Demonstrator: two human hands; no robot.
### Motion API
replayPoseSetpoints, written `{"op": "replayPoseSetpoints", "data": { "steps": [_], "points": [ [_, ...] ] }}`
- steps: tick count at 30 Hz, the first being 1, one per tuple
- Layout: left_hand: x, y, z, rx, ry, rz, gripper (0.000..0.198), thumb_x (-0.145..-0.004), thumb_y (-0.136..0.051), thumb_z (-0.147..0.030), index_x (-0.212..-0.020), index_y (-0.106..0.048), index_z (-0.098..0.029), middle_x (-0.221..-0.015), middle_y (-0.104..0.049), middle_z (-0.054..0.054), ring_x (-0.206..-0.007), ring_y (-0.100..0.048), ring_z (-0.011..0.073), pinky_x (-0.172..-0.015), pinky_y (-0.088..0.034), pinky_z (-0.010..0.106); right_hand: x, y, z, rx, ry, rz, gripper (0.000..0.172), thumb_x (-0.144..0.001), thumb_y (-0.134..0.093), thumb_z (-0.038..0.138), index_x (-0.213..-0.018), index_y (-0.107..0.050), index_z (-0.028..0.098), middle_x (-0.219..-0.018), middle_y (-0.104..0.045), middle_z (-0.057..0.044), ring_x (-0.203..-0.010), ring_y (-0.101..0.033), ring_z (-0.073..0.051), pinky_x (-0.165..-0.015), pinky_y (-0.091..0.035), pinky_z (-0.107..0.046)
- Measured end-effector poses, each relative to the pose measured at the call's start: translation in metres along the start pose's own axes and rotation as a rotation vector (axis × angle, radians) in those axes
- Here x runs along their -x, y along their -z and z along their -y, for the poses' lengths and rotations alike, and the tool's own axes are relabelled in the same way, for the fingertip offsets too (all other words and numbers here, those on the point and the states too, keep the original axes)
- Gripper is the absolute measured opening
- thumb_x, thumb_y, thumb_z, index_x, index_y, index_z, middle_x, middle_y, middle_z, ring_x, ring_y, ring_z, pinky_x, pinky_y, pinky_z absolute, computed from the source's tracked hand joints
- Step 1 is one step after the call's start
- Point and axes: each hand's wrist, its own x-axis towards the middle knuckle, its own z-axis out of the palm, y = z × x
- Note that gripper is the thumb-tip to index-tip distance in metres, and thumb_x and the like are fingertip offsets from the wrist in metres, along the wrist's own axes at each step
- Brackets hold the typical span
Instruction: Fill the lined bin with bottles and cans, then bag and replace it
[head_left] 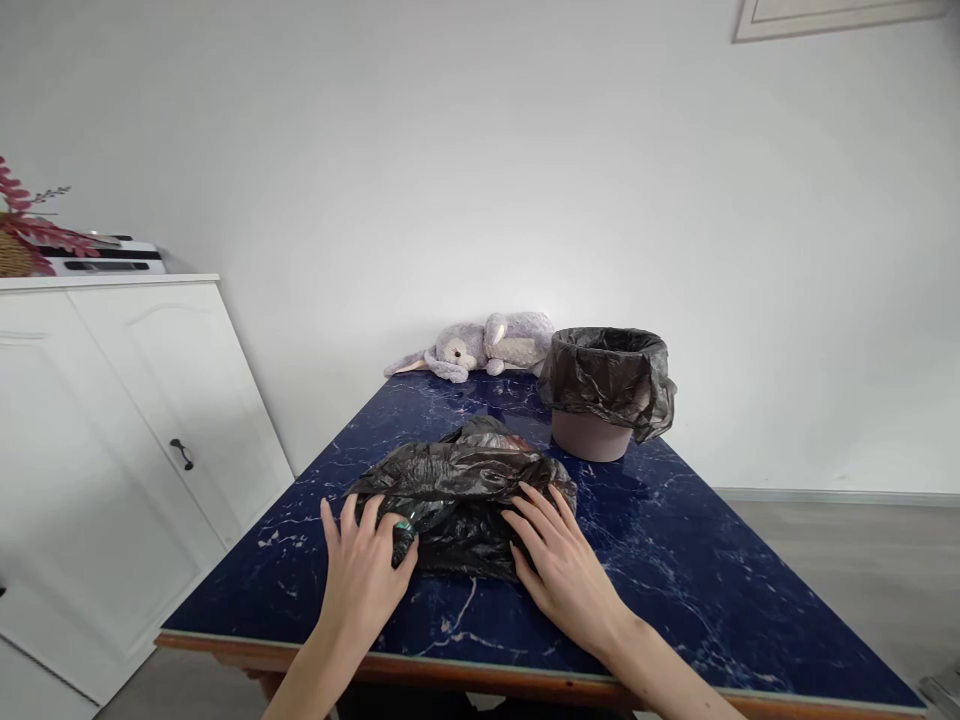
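Note:
A crumpled black trash bag (457, 470) lies on its side on the blue table, its dark, loose folds facing me. My left hand (367, 560) grips the bag's left end, with thumb and index finger curved round a bulge where a small teal patch shows. Over the right end rests my right hand (559, 560), its fingers stretched out and slightly spread on the plastic. Reddish color shows faintly through the top of the bag. What it contains is mostly hidden.
Behind the bag to the right stands a mauve bin (592, 438) with a black liner (607, 385) folded over its rim. A grey plush bunny (480, 345) lies at the far edge of the marbled blue table (675, 560). White cabinets (135, 440) stand at the left.

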Motion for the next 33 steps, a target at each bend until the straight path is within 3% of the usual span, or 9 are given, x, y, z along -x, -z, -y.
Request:
{"op": "replayPoseSetpoints", "data": {
  "steps": [7, 17, 20, 22, 24, 27, 33],
  "points": [
    [0.004, 0.006, 0.01, -0.069, 0.011, -0.006, 0.051, -0.1, -0.058, -0.06, -0.095, -0.083, -0.017, -0.128, -0.073, 0.02, -0.133, -0.055, 0.0528, -0.12, -0.024, 0.083, 0.004, -0.001, -0.001, 0.013, 0.012, 0.024, 0.042, -0.105, -0.047, 0.013, -0.144, -0.06, 0.016, -0.151, -0.062, -0.013, -0.157, -0.039, -0.037, -0.129, -0.032, -0.069],
    [-0.007, 0.012, 0.006, 0.075, 0.02, -0.105, 0.035, -0.106, -0.049, -0.044, -0.109, -0.072, -0.018, -0.114, -0.08, 0.014, -0.126, -0.063, 0.0446, -0.122, -0.018, 0.082, 0.003, -0.002, 0.005, -0.013, 0.009, -0.049, 0.038, -0.107, -0.048, 0.014, -0.141, -0.062, 0.016, -0.146, -0.067, -0.011, -0.153, -0.045, -0.036, -0.129, -0.034, -0.068],
    [-0.011, 0.013, 0.004, 0.117, 0.02, -0.12, 0.034, -0.106, -0.046, -0.041, -0.116, -0.069, -0.017, -0.098, -0.079, 0.012, -0.104, -0.073, 0.0359, -0.123, -0.028, 0.076, 0.003, -0.004, 0.005, -0.009, 0.009, -0.063, 0.038, -0.107, -0.048, 0.014, -0.141, -0.062, 0.017, -0.144, -0.068, -0.011, -0.152, -0.046, -0.036, -0.129, -0.034, -0.068],
    [-0.012, 0.012, 0.003, 0.186, 0.032, -0.063, 0.033, -0.107, -0.044, -0.04, -0.118, -0.066, -0.017, -0.084, -0.076, 0.008, -0.082, -0.074, 0.0283, -0.115, -0.046, 0.064, 0.003, -0.004, 0.005, -0.006, 0.01, -0.062, 0.039, -0.106, -0.048, 0.013, -0.141, -0.062, 0.017, -0.144, -0.068, -0.011, -0.152, -0.047, -0.036, -0.128, -0.035, -0.068],
    [-0.012, 0.011, 0.002, 0.261, 0.068, 0.017, 0.033, -0.107, -0.042, -0.041, -0.116, -0.063, -0.017, -0.075, -0.071, 0.004, -0.069, -0.07, 0.025, -0.09, -0.061, 0.049, 0.002, -0.004, 0.005, -0.006, 0.01, -0.063, 0.039, -0.105, -0.048, 0.012, -0.141, -0.062, 0.017, -0.143, -0.068, -0.012, -0.152, -0.047, -0.036, -0.128, -0.035, -0.068],
    [-0.012, 0.009, 0.001, 0.317, 0.141, 0.078, 0.038, -0.106, -0.043, -0.048, -0.12, -0.061, -0.018, -0.073, -0.069, 0.004, -0.07, -0.07, 0.0269, -0.062, -0.058, 0.036, 0.002, -0.003, 0.006, -0.011, 0.008, -0.067, 0.038, -0.104, -0.049, 0.012, -0.14, -0.062, 0.016, -0.142, -0.069, -0.012, -0.151, -0.047, -0.036, -0.128, -0.035, -0.068],
    [-0.013, 0.002, 0.0, 0.41, 0.18, 0.069, 0.055, -0.104, -0.046, -0.066, -0.125, -0.065, -0.019, -0.075, -0.073, 0.006, -0.079, -0.075, 0.0293, -0.06, -0.057, 0.034, 0.002, -0.004, 0.006, -0.018, 0.001, -0.079, 0.037, -0.104, -0.048, 0.012, -0.138, -0.063, 0.017, -0.14, -0.07, -0.012, -0.151, -0.048, -0.035, -0.128, -0.036, -0.067]
  ]
}}
